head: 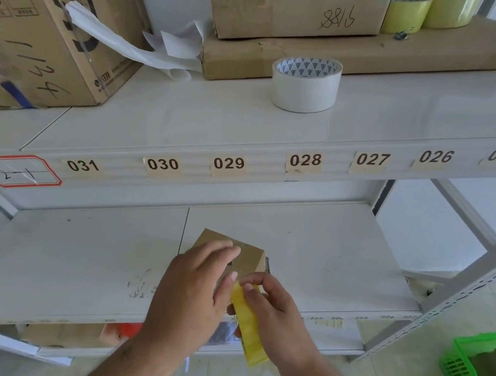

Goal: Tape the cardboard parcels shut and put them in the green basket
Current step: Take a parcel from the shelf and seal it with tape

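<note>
Down on the lower shelf [79, 262] of the white rack, below label 029 [228, 163]: small cardboard parcel [247, 256], resting on the shelf surface near its front edge. Left hand [196, 289] laid over the near-left side of the parcel, fingers spread and pressing on the cardboard, index fingertip reaching toward the parcel's top. Right hand [273, 310] just right of the parcel's near corner, gripping a yellow tape roll [249, 325], thumb and forefinger pinched at the roll's upper end where it meets the parcel. Roll seen edge-on, running from the parcel back toward the wrist. Cannot tell whether a strip is already stuck to the cardboard.

Well to the right of the parcel and lower, on the floor at the frame edge: green basket [459, 375], slatted sides, something brown lying inside.

Above the parcel, on the upper shelf over label 028 [304, 160]: white tape roll [306, 85], standing flat, patterned inner core showing. Behind it a flat cardboard carton [407, 56] with a box marked 8816 [290, 5] on top, and two pale yellow-green tape rolls [424, 12] beside that box. Far up and left of the parcel: large printed carton [42, 37] with loose white paper [151, 46] trailing from it.
</note>
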Tool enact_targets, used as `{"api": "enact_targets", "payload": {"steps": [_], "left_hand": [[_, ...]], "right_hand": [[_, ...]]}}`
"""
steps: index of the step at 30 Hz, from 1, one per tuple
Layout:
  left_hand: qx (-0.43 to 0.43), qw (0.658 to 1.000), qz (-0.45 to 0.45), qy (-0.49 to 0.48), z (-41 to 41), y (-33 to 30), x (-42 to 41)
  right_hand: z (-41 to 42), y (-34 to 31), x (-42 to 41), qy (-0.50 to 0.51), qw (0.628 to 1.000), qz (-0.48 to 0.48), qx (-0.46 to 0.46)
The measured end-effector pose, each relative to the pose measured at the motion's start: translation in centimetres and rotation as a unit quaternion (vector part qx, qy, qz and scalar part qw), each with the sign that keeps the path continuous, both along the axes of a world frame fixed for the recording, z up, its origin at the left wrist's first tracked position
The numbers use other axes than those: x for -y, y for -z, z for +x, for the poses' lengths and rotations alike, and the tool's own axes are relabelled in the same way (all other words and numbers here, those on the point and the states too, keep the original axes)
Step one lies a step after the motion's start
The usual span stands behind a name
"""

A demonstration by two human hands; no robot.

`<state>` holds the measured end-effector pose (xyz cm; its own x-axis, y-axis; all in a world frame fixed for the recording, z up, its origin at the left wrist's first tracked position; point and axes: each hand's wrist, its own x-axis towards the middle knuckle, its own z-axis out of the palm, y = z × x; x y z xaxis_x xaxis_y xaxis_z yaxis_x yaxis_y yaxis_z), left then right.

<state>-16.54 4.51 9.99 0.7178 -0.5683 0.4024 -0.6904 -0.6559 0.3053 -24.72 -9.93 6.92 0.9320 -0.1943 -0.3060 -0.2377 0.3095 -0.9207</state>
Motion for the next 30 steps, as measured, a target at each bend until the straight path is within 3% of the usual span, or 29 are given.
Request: {"api": "enact_targets", "payload": {"steps": [9,14,30], "left_hand": [[0.077,0.996,0.008,0.034,-0.4,0.4,0.2],[0.013,0.999,0.027,-0.013,0.1,0.4,0.6],[-0.154,0.986,0.041,-0.038,0.3,-0.8,0.8]], "right_hand": [[0.1,-0.1,-0.1,-0.006,1.000,-0.005,0.000],[0.1,-0.3,-0.1,-0.006,1.000,-0.001,0.006],[-0.2,-0.6,-0.3,-0.012,1.000,0.007,0.008]]}}
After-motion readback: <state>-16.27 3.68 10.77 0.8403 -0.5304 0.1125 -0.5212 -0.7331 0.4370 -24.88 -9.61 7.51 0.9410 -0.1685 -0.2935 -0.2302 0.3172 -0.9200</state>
